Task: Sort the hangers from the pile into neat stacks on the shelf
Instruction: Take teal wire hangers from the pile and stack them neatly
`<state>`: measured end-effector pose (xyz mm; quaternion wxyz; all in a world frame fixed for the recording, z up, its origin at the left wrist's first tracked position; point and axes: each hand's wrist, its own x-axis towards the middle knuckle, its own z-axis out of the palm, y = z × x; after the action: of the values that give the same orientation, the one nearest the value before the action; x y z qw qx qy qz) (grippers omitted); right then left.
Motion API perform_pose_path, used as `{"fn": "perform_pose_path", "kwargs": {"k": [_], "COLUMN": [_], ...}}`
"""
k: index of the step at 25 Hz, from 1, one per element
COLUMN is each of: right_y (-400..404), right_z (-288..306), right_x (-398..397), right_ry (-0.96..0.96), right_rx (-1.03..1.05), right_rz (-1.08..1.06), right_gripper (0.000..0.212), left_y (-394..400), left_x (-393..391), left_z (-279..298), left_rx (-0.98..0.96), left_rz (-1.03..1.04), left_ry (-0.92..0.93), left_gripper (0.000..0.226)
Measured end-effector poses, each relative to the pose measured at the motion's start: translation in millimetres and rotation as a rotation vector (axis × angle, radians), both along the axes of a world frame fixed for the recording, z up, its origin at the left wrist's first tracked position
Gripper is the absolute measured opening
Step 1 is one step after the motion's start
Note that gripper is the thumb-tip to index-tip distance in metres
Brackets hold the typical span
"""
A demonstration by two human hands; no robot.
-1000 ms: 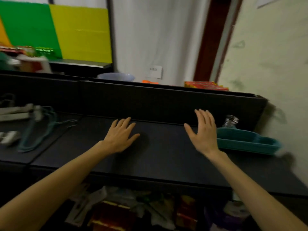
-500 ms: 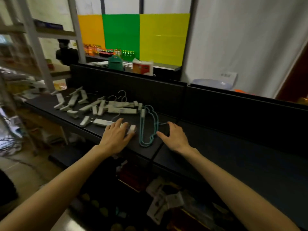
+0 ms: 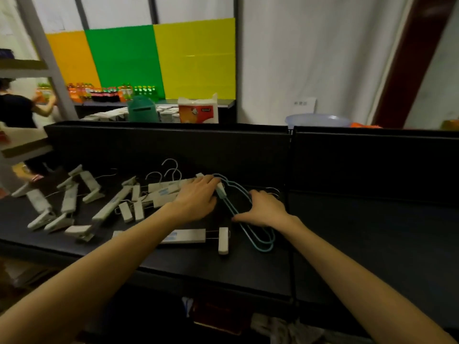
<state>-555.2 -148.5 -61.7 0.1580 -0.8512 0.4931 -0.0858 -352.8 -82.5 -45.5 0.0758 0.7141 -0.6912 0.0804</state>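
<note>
Teal wire hangers, light, springy and tangle-prone, are touched by the relaxed right hand; white clip hangers, at nine o'clock, are covered by the flat left hand.

Teal wire hangers; seemingly white clip hangers.
</note>
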Motion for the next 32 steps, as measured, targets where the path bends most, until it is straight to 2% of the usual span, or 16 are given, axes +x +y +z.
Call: {"fn": "perform_pose_path", "kwargs": {"k": [3, 5, 8, 12, 16, 21, 23, 26, 29, 32], "right_y": [9, 18, 28, 40, 57, 77, 79, 79, 86, 96], "right_z": [-3, -6, -12, -9, -9, -14, -13, -13, -15, -15], "right_x": [-10, -13, -10, 0, 7, 8, 1, -13, -26, -43], "right_ry": [-0.138, -0.17, -0.174, -0.138, -0.336, -0.581, -0.643, -0.656, -0.636, -0.665], "right_rx": [0.06, -0.006, -0.14, -0.069, -0.082, -0.231, -0.258, -0.253, -0.249, -0.261], "right_rz": [-0.09, -0.145, -0.263, -0.418, -0.523, -0.587, -0.653, -0.727, -0.772, -0.804], "right_gripper": [0.095, 0.098, 0.098, 0.087, 0.083, 0.069, 0.072, 0.074, 0.075, 0.073], "left_y": [-26, -42, -52, -58, -66, -72, -75, -91, -112, -125], "left_x": [6, 10, 14, 27, 44, 53, 50, 36, 16, 4], "left_z": [-4, -6, -11, -17, -23, -27, -18, -9, -4, -2], "left_rx": [0.087, 0.091, 0.043, 0.058, 0.004, -0.057, -0.063, 0.073, 0.347, 0.343], "left_rz": [-0.013, -0.029, -0.093, -0.193, -0.215, -0.257, -0.36, -0.611, -0.674, -0.691], "left_ry": [0.029, 0.055, 0.032, -0.041, 0.044, 0.118, 0.064, -0.033, 0.002, 0.012], "left_gripper": [0.072, 0.081, 0.085, 0.088, 0.092, 0.097, 0.095, 0.09, 0.095, 0.095]}}
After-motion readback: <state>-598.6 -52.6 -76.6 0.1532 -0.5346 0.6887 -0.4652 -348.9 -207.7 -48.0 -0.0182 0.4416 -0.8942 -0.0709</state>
